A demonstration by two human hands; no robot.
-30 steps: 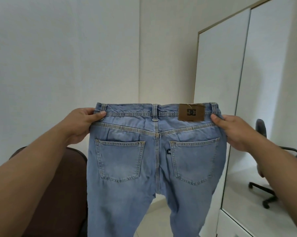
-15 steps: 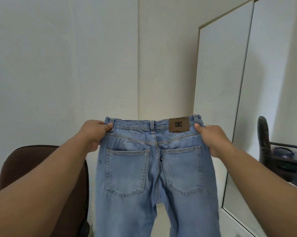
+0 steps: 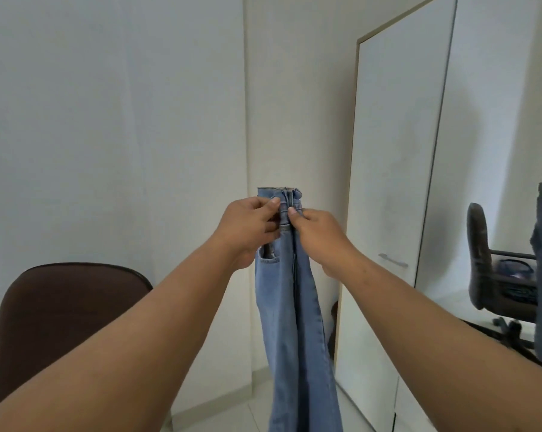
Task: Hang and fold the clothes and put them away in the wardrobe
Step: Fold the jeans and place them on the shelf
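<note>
Both arms outstretched, converging ahead. Left hand [image 3: 248,224] and right hand [image 3: 318,233] nearly touching, thumbs up, fingers curled, pinching the jeans [image 3: 294,307] waistband between them.

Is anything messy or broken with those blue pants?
Nothing stands out. The jeans hang straight down, folded in half lengthwise, with the left hand and right hand pinching the waistband together. No tears or stains show. The wardrobe doors look shut.
</note>
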